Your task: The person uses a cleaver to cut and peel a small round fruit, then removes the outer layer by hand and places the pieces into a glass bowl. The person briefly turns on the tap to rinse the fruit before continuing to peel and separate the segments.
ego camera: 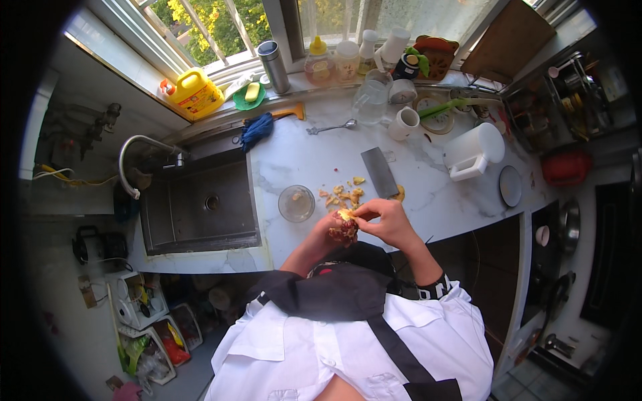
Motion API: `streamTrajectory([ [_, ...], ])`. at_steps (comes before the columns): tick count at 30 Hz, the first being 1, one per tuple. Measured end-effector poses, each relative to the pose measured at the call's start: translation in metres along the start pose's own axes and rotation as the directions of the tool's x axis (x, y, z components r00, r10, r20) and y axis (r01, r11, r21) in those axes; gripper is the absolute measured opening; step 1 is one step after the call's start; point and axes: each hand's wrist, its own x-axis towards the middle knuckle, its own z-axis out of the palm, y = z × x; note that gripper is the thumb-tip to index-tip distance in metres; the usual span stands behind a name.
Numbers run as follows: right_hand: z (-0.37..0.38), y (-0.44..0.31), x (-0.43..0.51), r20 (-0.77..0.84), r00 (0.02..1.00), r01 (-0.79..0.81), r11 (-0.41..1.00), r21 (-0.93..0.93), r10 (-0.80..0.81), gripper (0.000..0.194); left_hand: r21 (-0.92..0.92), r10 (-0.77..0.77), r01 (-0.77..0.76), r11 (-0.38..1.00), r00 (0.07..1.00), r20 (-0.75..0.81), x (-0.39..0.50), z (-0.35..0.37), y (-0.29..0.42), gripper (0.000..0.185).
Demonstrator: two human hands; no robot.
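Observation:
Close to my body, over the counter's front edge, my left hand [323, 234] cups a partly peeled pomegranate [344, 231] with dark red seeds showing. The thumb and fingertips of my right hand [385, 223] pinch pale yellow peel or membrane [346, 214] at its top. Torn pieces of yellowish peel [346, 195] are scattered on the marble-patterned counter just beyond my hands. Left of them stands a clear glass bowl [296, 203], with something small and pale in it. A wide grey cleaver blade [379, 173] lies flat beyond my right hand; its handle cannot be made out.
A steel sink [200, 205] with a curved faucet [129, 160] is at left. Farther back lie a blue cloth [257, 131] and a spoon [332, 127]. A glass pitcher [371, 103], a white mug [404, 124] and a white jug [474, 151] stand toward the right.

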Motion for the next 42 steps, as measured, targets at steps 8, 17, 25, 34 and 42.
streamTrajectory([
  [8, 0.017, 0.006, 0.004, -0.108, 0.967, 0.178, 0.917, -0.358, -0.23, 0.02, 0.049, -0.012, 0.016, 0.999, 0.996, -0.086, 0.001, -0.002, 0.0, 0.04],
  [17, -0.006, 0.007, 0.008, 0.163, 0.979, -0.155, 0.97, 0.19, 0.124, 0.015, -0.024, -0.083, 0.086, 0.996, 0.991, 0.107, -0.001, -0.014, -0.001, 0.052],
  [25, -0.008, 0.032, 0.013, 0.2, 0.939, -0.334, 0.602, 0.725, 0.279, 0.01, -0.089, 0.015, 0.01, 0.996, 0.962, 0.274, -0.005, -0.007, 0.006, 0.061],
  [34, 0.007, 0.001, 0.0, -0.063, 0.991, -0.098, 0.963, 0.25, 0.118, 0.023, -0.037, 0.094, -0.091, 0.995, 0.991, 0.092, -0.001, -0.002, 0.005, 0.058],
  [42, 0.018, 0.002, 0.001, -0.11, 0.994, -0.005, 1.0, 0.01, 0.006, 0.017, 0.08, 0.164, -0.165, 0.983, 0.986, 0.022, 0.004, -0.007, -0.003, 0.061],
])
